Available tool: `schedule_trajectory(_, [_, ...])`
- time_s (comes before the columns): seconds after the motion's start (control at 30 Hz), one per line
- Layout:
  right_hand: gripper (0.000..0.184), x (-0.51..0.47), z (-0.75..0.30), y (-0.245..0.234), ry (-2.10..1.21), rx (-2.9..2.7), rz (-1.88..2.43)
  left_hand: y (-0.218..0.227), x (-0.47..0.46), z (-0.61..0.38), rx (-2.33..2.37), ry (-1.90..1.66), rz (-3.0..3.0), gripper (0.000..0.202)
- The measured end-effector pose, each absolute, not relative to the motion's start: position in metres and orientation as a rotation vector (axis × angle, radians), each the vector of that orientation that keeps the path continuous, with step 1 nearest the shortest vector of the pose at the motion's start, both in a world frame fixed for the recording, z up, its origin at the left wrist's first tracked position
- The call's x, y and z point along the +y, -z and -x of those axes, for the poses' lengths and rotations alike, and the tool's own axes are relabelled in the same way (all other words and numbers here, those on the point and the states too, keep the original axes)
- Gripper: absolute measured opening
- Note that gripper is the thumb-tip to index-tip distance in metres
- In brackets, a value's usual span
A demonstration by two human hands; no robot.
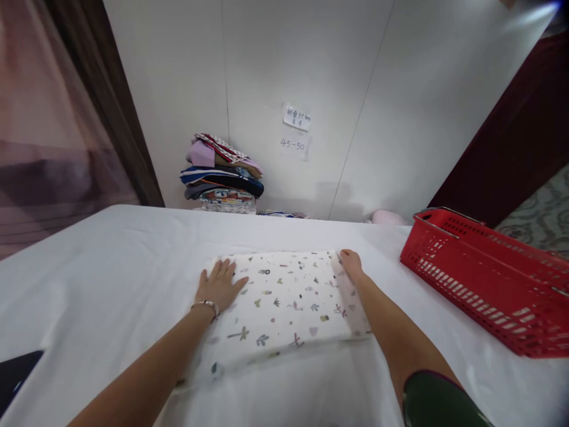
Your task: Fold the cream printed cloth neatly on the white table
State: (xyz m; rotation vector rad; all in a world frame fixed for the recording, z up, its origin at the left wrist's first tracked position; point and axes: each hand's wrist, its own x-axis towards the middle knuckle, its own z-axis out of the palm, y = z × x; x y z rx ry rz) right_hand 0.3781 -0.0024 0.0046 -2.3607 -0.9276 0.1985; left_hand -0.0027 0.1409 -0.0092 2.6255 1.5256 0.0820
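A folded white cloth with small printed plants and dots (284, 302) lies flat on the white-covered table (102, 267). My left hand (219, 286) rests palm down on the cloth's left part, fingers stretched out and spread; a thin bracelet sits on the wrist. My right hand (351, 264) lies at the cloth's far right corner, its fingers curled over the edge, and the forearm runs along the right side of the cloth.
A red plastic basket (484, 279) stands on the table at the right. A stack of folded colourful clothes (222, 175) sits against the white wall behind the table, beside paper labels (296, 117). A dark flat object (15, 373) lies at the near left edge.
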Motion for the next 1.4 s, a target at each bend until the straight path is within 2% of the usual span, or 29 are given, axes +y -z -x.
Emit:
schedule_trajectory(0.1, [0.034,0.000,-0.389,-0.005,-0.266,-0.900,2.380,0.009,0.141,0.002,1.528,-0.087,-2.630,0.077])
schedule_trajectory(0.43, [0.024,0.022,-0.380,0.001,-0.318,-0.796,2.458,0.013,0.143,0.003,1.535,-0.108,-2.641,0.078])
schedule_trajectory(0.5, [0.028,0.022,-0.379,0.000,-0.290,-0.798,2.456,0.014,0.143,0.003,1.534,-0.115,-2.634,0.078])
schedule_trajectory(0.7, [0.054,0.027,-0.382,0.000,-0.272,-0.841,2.416,0.014,0.143,0.003,1.538,-0.106,-2.627,0.078])
schedule_trajectory(0.9, [0.037,0.026,-0.385,0.009,-0.152,-0.826,2.468,0.012,0.141,0.002,1.526,-0.115,-2.634,0.074])
schedule_trajectory(1.23, [0.045,0.018,-0.384,0.015,-0.059,-1.005,2.561,0.013,0.132,0.003,1.497,-0.163,-2.578,0.071])
schedule_trajectory(1.4, [0.047,0.020,-0.389,0.014,-0.123,-1.081,2.620,0.014,0.130,0.004,1.482,-0.205,-2.538,0.072])
